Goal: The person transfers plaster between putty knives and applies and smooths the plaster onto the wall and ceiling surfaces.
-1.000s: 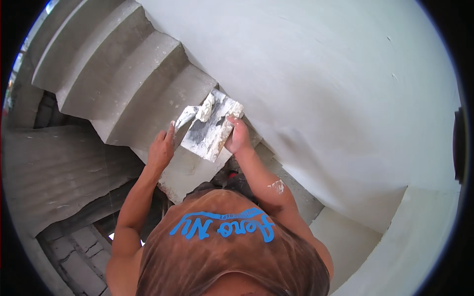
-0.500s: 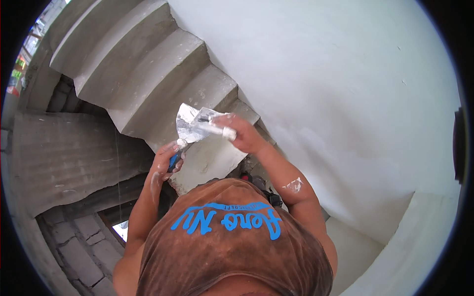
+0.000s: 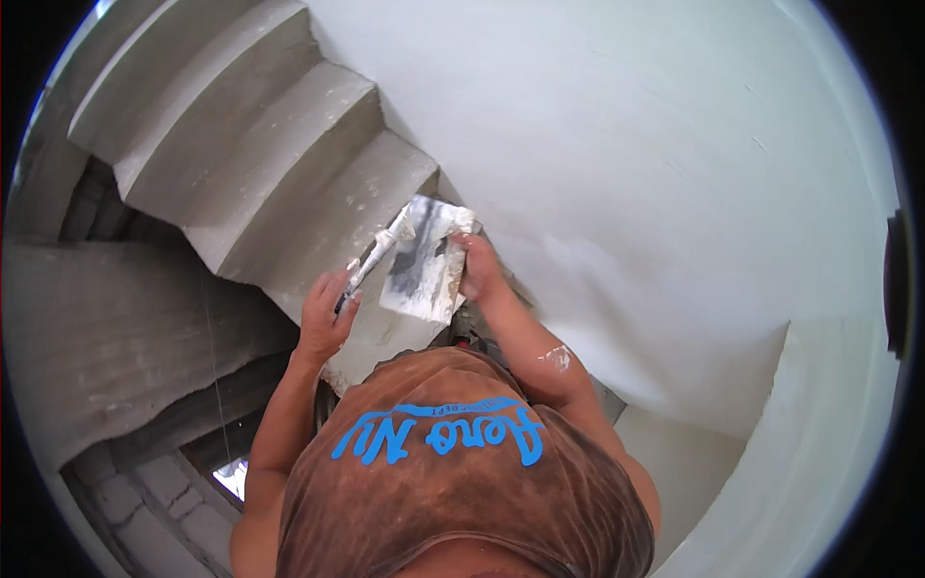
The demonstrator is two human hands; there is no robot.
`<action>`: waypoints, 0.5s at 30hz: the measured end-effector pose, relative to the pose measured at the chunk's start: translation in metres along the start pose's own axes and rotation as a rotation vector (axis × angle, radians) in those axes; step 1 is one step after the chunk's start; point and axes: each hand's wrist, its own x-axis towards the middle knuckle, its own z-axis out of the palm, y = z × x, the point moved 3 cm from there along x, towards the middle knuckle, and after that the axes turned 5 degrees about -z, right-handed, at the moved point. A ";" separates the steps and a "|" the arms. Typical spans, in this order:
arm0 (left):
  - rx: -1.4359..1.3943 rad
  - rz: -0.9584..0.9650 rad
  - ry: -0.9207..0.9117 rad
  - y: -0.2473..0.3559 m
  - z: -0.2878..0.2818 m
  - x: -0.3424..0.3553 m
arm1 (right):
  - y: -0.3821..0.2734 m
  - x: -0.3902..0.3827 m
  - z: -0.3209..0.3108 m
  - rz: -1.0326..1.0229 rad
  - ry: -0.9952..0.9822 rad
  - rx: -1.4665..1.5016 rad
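Note:
My left hand (image 3: 326,316) is closed round the handle of a putty knife (image 3: 378,252), whose blade is turned edge-on and caked with white filler. The knife's tip lies against, or very near, the upper left corner of a rectangular finishing trowel (image 3: 422,268). My right hand (image 3: 479,270) grips that trowel at its right side, fingers partly hidden behind it. The trowel's flat metal face is turned up toward me, with thick white smears along its edges and bare grey metal in the middle.
Bare concrete stairs (image 3: 275,144) rise to the upper left. A smooth white wall (image 3: 655,173) runs along the right. At the left is an open drop beside a grey corrugated sheet (image 3: 125,328), with grey blocks (image 3: 154,520) below.
My right hand has turned the trowel so its smeared face shows. The putty knife has rotated from broadside to edge-on, up against the trowel. The whole view has shifted slightly.

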 end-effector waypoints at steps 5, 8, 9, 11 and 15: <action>0.292 0.275 -0.143 -0.019 0.018 0.027 | -0.010 -0.026 0.024 -0.060 0.039 0.057; 0.321 0.343 -0.153 -0.042 0.030 0.046 | -0.028 -0.056 0.032 -0.127 0.157 0.003; 0.313 0.253 -0.171 -0.053 0.036 0.049 | -0.028 -0.062 0.021 -0.125 0.172 0.025; 0.227 0.195 -0.170 -0.085 0.051 0.050 | -0.029 -0.057 -0.017 -0.162 0.086 0.153; 0.076 -0.023 -0.238 -0.158 0.094 0.033 | -0.094 -0.106 0.035 -0.550 0.147 0.080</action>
